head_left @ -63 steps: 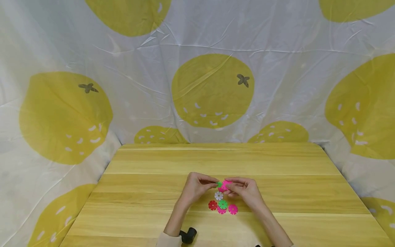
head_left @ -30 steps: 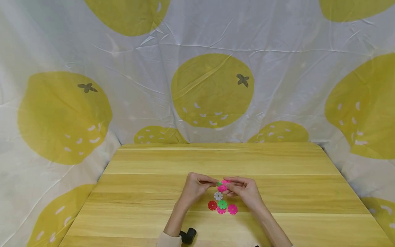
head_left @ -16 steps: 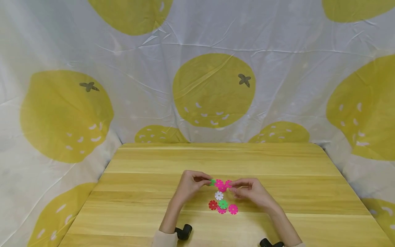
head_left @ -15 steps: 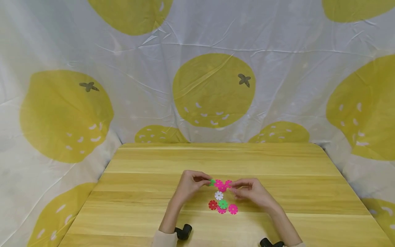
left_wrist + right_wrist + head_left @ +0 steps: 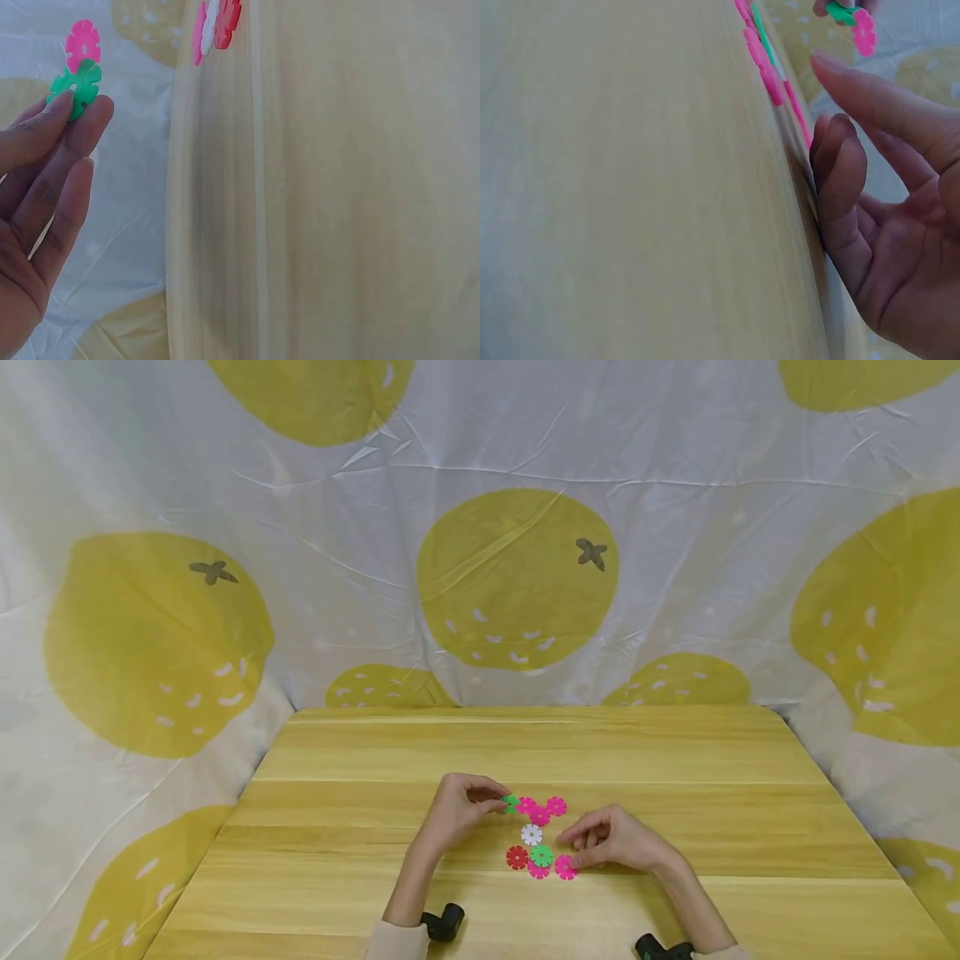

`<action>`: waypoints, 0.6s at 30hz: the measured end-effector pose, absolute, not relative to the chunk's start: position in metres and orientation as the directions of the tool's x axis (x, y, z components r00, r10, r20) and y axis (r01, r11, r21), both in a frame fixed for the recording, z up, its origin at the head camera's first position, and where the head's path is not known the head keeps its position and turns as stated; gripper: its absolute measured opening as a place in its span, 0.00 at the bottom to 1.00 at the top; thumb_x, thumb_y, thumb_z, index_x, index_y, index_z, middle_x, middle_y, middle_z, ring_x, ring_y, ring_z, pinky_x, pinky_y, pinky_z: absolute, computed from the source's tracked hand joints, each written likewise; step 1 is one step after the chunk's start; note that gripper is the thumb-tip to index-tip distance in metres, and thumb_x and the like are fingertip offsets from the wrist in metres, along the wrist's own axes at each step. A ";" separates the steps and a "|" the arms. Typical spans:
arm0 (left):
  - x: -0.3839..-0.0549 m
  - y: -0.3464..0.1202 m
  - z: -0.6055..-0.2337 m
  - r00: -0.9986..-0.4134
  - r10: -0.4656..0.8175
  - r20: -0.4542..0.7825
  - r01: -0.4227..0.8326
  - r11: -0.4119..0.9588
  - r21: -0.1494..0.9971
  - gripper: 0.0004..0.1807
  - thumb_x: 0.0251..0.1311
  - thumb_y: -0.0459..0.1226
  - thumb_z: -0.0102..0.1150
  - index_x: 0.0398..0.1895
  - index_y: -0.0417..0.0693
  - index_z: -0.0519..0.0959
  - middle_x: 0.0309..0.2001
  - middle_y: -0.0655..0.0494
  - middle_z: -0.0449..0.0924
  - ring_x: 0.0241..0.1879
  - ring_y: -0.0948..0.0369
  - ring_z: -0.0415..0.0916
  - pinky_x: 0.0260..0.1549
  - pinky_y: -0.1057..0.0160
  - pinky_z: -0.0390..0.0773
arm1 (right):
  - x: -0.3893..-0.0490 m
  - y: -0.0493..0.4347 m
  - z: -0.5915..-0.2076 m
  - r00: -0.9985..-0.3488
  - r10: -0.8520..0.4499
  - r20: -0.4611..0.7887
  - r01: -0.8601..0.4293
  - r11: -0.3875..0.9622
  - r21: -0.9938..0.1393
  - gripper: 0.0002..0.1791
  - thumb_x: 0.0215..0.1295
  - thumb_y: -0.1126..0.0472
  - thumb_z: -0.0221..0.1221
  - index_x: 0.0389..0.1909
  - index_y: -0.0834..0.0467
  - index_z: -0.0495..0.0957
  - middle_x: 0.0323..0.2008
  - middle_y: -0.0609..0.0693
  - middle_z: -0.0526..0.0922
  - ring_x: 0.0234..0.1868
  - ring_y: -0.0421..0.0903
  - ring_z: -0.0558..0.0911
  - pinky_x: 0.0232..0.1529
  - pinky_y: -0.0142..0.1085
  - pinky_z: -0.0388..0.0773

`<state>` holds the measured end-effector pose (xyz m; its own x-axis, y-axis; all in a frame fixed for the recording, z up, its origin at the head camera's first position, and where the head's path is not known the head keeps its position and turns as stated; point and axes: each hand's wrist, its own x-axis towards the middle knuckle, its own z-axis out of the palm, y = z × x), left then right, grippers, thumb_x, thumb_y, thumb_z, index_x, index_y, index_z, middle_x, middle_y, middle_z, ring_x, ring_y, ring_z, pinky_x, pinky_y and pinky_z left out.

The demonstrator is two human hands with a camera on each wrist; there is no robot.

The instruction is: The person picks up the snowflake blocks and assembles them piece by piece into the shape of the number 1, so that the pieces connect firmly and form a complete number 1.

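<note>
In the head view my left hand (image 5: 459,807) pinches a green interlocking disc (image 5: 511,803) between thumb and fingertips. Slotted to its edge is a pink interlocking disc (image 5: 82,45), and the left wrist view shows the pair held above the table. My right hand (image 5: 617,841) hovers low with parted, loosely bent fingers and nothing between them. Its thumb overlaps a single pink disc (image 5: 565,867) in the head view. Close by lie a red disc (image 5: 517,857), a white disc (image 5: 532,835) and another green disc (image 5: 542,855) on top of a pink disc (image 5: 538,872).
Two more pink discs, a farther one (image 5: 556,806) and a nearer one (image 5: 540,816), lie beyond the white disc. The wooden table (image 5: 337,860) extends around all of them. A lemon-print cloth (image 5: 675,568) hangs behind it. Black camera mounts (image 5: 444,923) sit at both wrists.
My left hand has drawn the green and pink pair leftward. My right hand has left the far pink discs and moved down toward the near right pink disc.
</note>
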<state>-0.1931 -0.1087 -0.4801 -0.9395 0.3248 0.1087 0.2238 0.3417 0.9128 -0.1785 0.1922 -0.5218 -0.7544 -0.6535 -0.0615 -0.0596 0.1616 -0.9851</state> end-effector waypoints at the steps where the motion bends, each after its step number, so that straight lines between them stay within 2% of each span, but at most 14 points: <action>1: -0.193 -0.109 -0.480 -0.938 0.327 0.111 0.227 0.344 0.911 0.05 0.62 0.27 0.69 0.38 0.42 0.90 0.39 0.45 0.91 0.35 0.53 0.90 0.40 0.48 0.88 | -0.179 0.193 -0.523 -0.746 -0.665 -0.047 -0.072 0.150 -0.986 0.18 0.61 0.70 0.70 0.51 0.73 0.84 0.34 0.59 0.85 0.32 0.34 0.80 0.32 0.24 0.77; 8: -0.193 -0.108 -0.480 -0.931 0.345 0.119 0.245 0.352 0.903 0.06 0.62 0.26 0.68 0.40 0.40 0.90 0.39 0.45 0.91 0.36 0.54 0.90 0.39 0.51 0.88 | -0.181 0.194 -0.528 -0.714 -0.700 0.005 -0.115 0.110 -0.987 0.17 0.61 0.71 0.70 0.50 0.73 0.85 0.35 0.73 0.80 0.32 0.34 0.79 0.32 0.24 0.77; 18: -0.193 -0.108 -0.479 -0.932 0.337 0.133 0.258 0.359 0.897 0.05 0.62 0.28 0.69 0.38 0.42 0.90 0.38 0.46 0.91 0.36 0.47 0.89 0.36 0.49 0.88 | -0.179 0.190 -0.526 -0.727 -0.687 -0.001 -0.168 0.179 -0.969 0.17 0.57 0.69 0.73 0.47 0.70 0.87 0.32 0.74 0.79 0.30 0.32 0.77 0.30 0.23 0.74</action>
<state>-0.1929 -0.1076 -0.4792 -0.9318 0.3375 0.1334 0.2583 0.3586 0.8970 -0.1789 0.1903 -0.5260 -0.7270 -0.6866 -0.0011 -0.1679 0.1793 -0.9694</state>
